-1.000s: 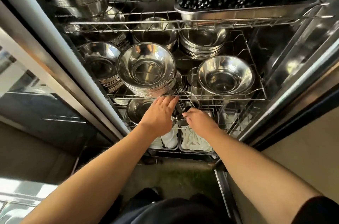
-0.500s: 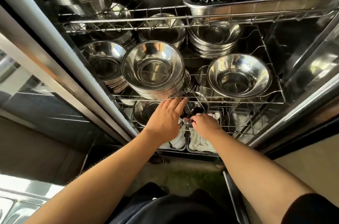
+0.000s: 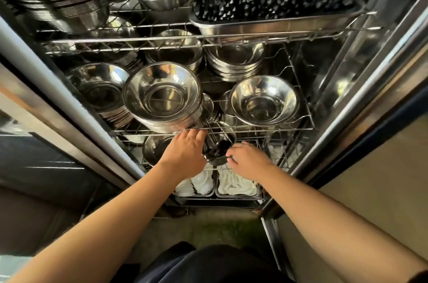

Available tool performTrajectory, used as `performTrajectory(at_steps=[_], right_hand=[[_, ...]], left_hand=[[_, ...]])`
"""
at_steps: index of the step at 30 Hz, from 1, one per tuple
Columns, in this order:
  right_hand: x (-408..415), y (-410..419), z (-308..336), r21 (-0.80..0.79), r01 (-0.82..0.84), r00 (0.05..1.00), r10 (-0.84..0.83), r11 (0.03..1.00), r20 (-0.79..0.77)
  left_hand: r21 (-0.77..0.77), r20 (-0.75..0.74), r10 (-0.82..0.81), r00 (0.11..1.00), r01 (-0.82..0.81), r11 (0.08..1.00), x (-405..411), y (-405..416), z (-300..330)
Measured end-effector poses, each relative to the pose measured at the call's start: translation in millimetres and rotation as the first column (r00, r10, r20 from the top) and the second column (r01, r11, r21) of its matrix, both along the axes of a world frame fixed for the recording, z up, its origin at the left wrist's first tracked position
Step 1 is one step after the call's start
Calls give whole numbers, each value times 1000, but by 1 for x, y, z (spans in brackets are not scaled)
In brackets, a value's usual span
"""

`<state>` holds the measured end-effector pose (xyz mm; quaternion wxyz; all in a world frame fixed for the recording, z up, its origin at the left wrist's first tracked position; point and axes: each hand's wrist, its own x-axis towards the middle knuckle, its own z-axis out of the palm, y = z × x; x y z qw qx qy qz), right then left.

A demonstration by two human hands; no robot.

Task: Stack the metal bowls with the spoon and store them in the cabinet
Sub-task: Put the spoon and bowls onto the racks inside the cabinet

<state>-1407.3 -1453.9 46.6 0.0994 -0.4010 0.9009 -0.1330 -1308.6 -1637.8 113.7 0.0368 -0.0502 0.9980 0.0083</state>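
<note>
Hands meet at a small shiny steel bowl (image 3: 214, 159) on the tall steel cabinet's (image 3: 361, 79) lower wire rack: we see our left hand (image 3: 185, 155) and right hand (image 3: 249, 161) pinching its rim. A spoon, we cannot make out.

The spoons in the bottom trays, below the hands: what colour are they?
White. The spoons show best in the head view, the only one.

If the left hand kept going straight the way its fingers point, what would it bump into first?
Probably the front wire of the rack just past the left hand, then the tall bowl stack behind it; depth is hard to judge.
</note>
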Motion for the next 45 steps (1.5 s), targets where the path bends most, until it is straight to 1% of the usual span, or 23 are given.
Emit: performTrajectory(at_steps=[4,6,11,14,15,17,20,22,25,27,30,36,45], right_hand=[[5,23,28,-121,-18,988,-1,993,-156],[7,32,44,-193,-35,972,-11,981,-235],[5,52,82,-370,-13,933,-122,929,-338],[-6,60,100,-376,53,905,-203,925,-373],[-11,62,103,-352,95,906,-228,931,-358],[-22,65,108,-246,215,913,-283,945,-292],[-34,67,112,-134,398,893,-417,908,-172],[-39,68,112,-102,476,869,-485,874,-99],[-43,67,109,-63,535,844,-536,842,5],[-45,67,107,-28,552,834,-551,834,39],[-45,65,106,-1,553,832,-552,833,59],[-40,61,108,4,516,856,-516,857,42],[-31,47,108,9,482,876,-482,876,22]], left_hand=[[18,115,71,991,-74,997,-9,12,16],[8,127,84,988,-86,996,-15,18,25],[49,66,40,997,-43,998,-31,34,43],[89,-9,-4,1000,5,996,-43,42,49],[100,-36,-15,999,18,995,-47,44,50],[116,-79,-38,996,47,992,-58,47,49],[138,-88,-70,994,82,987,-71,50,43],[139,-60,-64,996,72,988,-79,52,37],[122,22,-49,999,46,991,-86,55,27],[120,41,-50,998,45,992,-88,57,22],[126,20,-45,999,43,991,-86,58,18],[127,2,1,1000,-2,992,-80,56,17],[103,18,54,998,-55,993,-67,47,21]])
